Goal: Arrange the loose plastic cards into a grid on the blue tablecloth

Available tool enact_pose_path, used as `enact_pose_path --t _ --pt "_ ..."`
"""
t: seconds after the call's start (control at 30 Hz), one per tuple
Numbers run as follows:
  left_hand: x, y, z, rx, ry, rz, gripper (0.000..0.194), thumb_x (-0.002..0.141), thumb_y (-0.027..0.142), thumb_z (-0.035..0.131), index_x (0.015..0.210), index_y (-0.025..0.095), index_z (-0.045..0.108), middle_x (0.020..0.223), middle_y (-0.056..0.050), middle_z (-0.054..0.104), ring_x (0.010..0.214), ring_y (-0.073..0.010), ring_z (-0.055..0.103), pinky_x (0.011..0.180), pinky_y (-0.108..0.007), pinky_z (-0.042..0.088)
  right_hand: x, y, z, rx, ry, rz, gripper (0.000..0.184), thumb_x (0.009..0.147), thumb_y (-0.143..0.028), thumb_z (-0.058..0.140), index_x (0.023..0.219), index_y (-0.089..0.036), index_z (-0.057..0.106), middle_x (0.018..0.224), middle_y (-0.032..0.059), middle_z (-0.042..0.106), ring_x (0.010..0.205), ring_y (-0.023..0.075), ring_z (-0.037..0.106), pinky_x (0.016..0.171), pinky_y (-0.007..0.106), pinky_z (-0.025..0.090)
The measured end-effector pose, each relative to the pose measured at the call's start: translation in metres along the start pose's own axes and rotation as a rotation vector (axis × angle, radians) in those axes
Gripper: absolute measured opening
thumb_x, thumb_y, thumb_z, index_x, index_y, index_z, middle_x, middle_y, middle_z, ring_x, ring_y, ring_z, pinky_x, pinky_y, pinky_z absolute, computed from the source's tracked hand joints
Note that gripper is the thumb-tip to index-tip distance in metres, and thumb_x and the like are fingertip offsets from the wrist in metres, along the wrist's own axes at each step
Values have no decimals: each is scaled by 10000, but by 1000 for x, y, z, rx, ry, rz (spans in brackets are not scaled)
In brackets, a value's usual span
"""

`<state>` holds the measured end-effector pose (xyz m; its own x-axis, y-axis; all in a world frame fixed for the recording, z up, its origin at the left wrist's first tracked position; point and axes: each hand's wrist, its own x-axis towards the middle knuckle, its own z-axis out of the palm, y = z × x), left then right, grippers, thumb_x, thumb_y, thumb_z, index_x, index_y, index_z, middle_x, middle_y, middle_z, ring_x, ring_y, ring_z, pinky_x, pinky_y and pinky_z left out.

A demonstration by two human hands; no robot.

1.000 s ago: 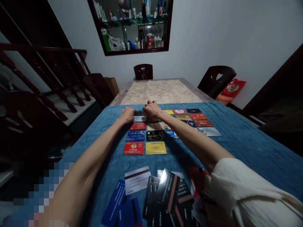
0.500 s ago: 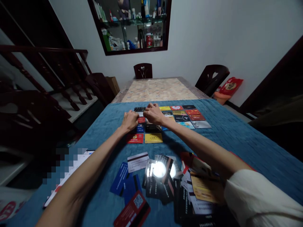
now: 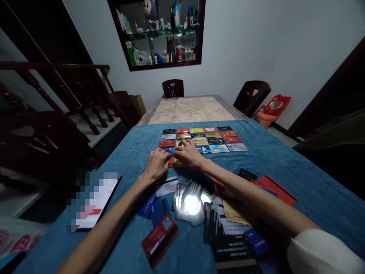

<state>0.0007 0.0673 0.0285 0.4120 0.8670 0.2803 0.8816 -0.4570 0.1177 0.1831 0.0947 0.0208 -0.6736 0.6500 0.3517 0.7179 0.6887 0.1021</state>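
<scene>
Rows of plastic cards lie face up in a grid on the blue cloth, such as a red card (image 3: 167,143) and a light blue card (image 3: 219,148). My left hand (image 3: 157,163), fingers curled down, is over the grid's near left corner, beside a blue card (image 3: 169,150) and a partly covered red card (image 3: 170,162). Close to its right, my right hand (image 3: 188,154) is also curled, above a mostly hidden yellow card (image 3: 179,163). The fingertips of both hands are hidden, so anything pinched there does not show. Nearer me lie loose overlapping cards, including a dark red card (image 3: 160,240).
A phone (image 3: 98,203) lies at the left on the blue cloth (image 3: 285,160). More loose cards, among them an orange-red card (image 3: 278,190), spread under and beside my right forearm. Chairs (image 3: 173,88) stand around the table, and a staircase railing (image 3: 57,66) runs along the left.
Both hands have moved nearer to me, from the grid's upper left rows down to its nearest row. The upper left cards are now uncovered. The camera view has shifted slightly.
</scene>
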Motion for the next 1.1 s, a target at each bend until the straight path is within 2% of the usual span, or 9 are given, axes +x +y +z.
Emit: enact_pose_path --t 0.13,0.3,0.47,0.7,0.87,1.1 --pt "-21 5 -3 -30 -1 38 200 887 113 527 879 177 716 909 -77 714 991 -260 556 850 -409 402 -15 -11 -2 36 37 -25 178 937 -218 523 918 -199 700 984 83 717 1096 282 448 894 444 252" --pt "-43 5 -7 -72 -8 94 182 906 141 530 851 176 700 914 -66 704 1003 -254 555 861 -418 389 -29 -29 -7 76 20 -42 159 927 -203 538 942 -206 696 995 73 720 1116 285 448 898 451 262" --pt "-56 4 -13 -111 -101 129 112 874 172 590 882 190 700 969 -58 706 1062 -261 544 919 -452 375 -39 -47 -11 117 -29 -80 149 922 -235 554 970 -220 694 1052 68 710 1152 291 435 939 478 259" --pt "-64 2 -23 -142 -240 167 238 818 303 711 1048 243 698 1059 -44 674 1106 -269 519 942 -457 378 -46 -57 -9 186 -110 -92 229 925 -348 571 1088 -231 682 1115 90 687 1143 291 426 942 477 279" --pt "-65 2 -26 -91 -339 174 271 796 326 719 1042 217 686 1100 -52 652 1142 -285 504 928 -448 389 -48 -57 -7 207 -150 -73 260 953 -361 527 1091 -215 692 1145 93 673 1157 295 421 920 472 291" --pt "-66 6 -27 -34 -346 183 238 805 310 678 1017 201 666 1087 -69 637 1112 -275 523 909 -430 404 -49 -57 -11 233 -200 -36 290 959 -377 529 1144 -221 688 1182 97 658 1162 297 422 920 463 299"
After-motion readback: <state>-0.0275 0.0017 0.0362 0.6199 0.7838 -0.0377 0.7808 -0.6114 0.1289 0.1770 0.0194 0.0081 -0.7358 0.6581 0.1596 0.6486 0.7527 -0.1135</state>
